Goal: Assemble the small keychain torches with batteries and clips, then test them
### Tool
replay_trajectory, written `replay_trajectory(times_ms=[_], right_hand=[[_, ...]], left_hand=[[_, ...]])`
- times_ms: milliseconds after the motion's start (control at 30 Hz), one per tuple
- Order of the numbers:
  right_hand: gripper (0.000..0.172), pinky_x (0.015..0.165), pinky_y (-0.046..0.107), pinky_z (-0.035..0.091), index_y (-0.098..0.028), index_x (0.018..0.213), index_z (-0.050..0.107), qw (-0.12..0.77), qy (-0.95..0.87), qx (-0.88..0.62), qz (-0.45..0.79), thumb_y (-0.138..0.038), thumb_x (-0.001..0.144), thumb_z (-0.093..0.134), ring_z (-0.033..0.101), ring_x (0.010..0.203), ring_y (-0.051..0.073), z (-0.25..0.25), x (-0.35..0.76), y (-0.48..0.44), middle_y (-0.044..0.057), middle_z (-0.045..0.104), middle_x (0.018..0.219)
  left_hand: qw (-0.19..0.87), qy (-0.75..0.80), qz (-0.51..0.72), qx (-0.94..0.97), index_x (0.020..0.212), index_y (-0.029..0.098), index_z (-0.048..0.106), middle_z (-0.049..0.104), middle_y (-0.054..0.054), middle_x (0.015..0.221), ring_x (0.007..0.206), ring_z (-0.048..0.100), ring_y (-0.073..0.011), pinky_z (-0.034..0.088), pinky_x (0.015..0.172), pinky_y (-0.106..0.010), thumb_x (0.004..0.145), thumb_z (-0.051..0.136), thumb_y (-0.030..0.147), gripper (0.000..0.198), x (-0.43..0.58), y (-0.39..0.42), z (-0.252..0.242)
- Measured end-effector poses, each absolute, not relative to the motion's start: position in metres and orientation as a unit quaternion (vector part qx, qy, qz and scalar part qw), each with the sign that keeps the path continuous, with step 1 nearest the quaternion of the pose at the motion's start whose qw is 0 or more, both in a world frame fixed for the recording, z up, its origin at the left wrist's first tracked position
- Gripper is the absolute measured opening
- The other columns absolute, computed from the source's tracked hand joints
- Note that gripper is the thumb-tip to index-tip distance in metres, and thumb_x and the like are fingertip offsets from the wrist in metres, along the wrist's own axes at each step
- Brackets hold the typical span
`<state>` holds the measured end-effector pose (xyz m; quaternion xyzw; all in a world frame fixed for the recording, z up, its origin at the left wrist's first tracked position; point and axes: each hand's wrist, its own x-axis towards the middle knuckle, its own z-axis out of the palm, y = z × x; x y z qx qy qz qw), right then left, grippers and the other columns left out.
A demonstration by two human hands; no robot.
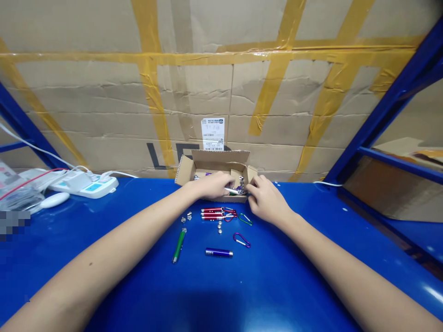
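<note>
My left hand [217, 185] reaches into a small open cardboard box [220, 157], its fingers closed around a slim silver penlight [231, 190]. At the box's right end is my right hand [267, 197], fingers bent and pinched by shiny metal clips [241, 180]; what they hold is hidden. In front of the box lie three red penlights [212, 214] with carabiners, a green carabiner [245, 219] and a purple carabiner [241, 240]. Nearer to me are a green penlight tube [179, 246] and a blue-purple tube [219, 252]. Small round cells [219, 227] and silver end pieces [188, 216] lie between them.
A large taped carton [197, 92] stands behind the blue table [138, 286]. White power strips [86, 183] with cables and plastic bags [20, 189] lie at the left. Blue metal frame posts [374, 101] rise on both sides, with another carton [391, 189] beyond the right one.
</note>
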<state>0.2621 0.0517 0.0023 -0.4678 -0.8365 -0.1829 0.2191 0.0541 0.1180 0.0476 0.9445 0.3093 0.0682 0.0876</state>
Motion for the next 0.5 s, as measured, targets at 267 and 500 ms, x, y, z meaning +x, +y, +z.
replay_trajectory(times_ms=[267,500], right_hand=[[0.025,0.077,0.039,0.044,-0.012,0.092,0.069,0.208,-0.833,-0.481,-0.179,-0.008,0.085,0.046,0.047,0.086,0.026,0.001,0.263,0.053,0.014,0.056,0.09],[0.028,0.077,0.039,0.045,-0.013,0.092,0.07,0.217,-0.839,-0.466,-0.179,-0.005,0.084,0.045,0.047,0.086,0.025,0.0,0.264,0.055,0.014,0.057,0.091]], left_hand=[[0.014,0.385,0.113,0.916,0.101,0.016,0.066,0.071,-0.01,0.099,0.087,0.064,-0.0205,0.046,0.074,-0.031,0.085,0.055,0.019,0.02,0.035,0.124,0.072],[-0.101,0.368,0.053,0.923,0.098,0.012,0.069,0.069,-0.017,0.104,0.096,0.066,-0.0276,0.049,0.077,-0.036,0.087,0.055,0.019,0.019,0.051,0.112,0.059]])
